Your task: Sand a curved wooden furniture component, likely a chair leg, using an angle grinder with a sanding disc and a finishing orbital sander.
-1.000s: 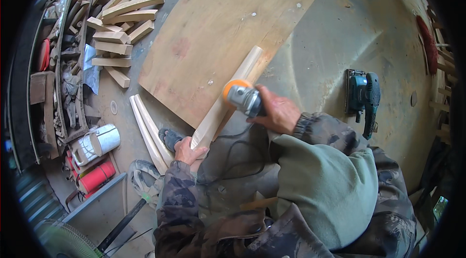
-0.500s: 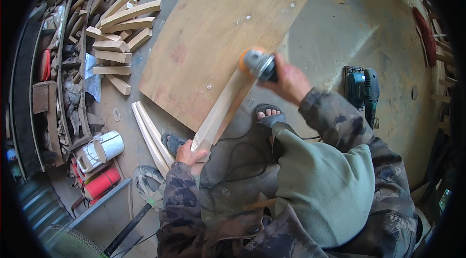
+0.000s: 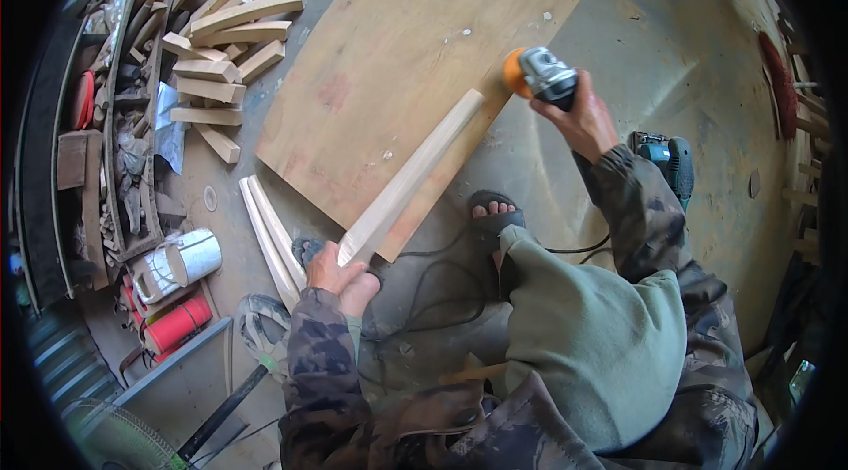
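My left hand (image 3: pixel 340 274) grips the near end of a long pale wooden strip (image 3: pixel 413 174) that slants up to the right over a plywood sheet (image 3: pixel 397 46) on the floor. My right hand (image 3: pixel 579 117) holds a grey power sander with an orange disc (image 3: pixel 539 74), lifted just past the strip's far end and not touching it. My sandalled foot (image 3: pixel 492 209) rests on the floor by the sheet's near edge, with the sander's black cable (image 3: pixel 424 293) looping beside it.
Two curved wooden pieces (image 3: pixel 269 236) lie left of my left hand. A pile of cut wood blocks (image 3: pixel 221 46) sits at the upper left, beside scrap along the left wall. A teal power tool (image 3: pixel 667 161) lies on the right. White and red containers (image 3: pixel 172 284) stand at the lower left.
My right hand has run the sander up along the strip from its middle to beyond its far end and lifted it off. My left hand has kept its hold.
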A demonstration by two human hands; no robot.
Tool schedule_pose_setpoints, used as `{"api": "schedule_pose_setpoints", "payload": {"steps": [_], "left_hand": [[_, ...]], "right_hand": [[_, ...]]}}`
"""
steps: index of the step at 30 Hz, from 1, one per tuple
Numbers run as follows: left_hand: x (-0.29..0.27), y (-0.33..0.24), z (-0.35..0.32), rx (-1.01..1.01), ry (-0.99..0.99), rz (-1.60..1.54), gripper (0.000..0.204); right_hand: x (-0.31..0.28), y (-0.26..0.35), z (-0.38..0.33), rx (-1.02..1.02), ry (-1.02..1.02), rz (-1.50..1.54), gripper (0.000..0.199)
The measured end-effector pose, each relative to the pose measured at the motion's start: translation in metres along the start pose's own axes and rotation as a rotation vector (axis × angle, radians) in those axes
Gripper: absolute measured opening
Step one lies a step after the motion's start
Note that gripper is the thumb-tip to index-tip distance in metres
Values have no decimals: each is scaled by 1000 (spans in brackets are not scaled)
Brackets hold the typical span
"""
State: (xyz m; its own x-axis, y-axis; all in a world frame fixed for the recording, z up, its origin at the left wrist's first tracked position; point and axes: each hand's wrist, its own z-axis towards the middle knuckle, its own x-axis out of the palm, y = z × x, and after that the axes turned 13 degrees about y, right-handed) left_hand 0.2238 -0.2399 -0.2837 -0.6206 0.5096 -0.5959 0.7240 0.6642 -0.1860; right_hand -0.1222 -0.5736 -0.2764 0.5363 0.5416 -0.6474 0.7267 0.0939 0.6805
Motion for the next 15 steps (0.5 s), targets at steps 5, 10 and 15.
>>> {"api": "schedule_pose_setpoints", "payload": {"steps": [5,10,15], "left_hand": [[43,-8,-6,-37,-280,237,48],[66,-9,-11,125,-387,196,59],[75,-21,-16,52,-426,275,64]], "right_hand": [[13,-1,-34,-163,-20,175,69],[53,39,-67,-168,379,33,76],[80,56,-78,-419,536,-85,74]]}}
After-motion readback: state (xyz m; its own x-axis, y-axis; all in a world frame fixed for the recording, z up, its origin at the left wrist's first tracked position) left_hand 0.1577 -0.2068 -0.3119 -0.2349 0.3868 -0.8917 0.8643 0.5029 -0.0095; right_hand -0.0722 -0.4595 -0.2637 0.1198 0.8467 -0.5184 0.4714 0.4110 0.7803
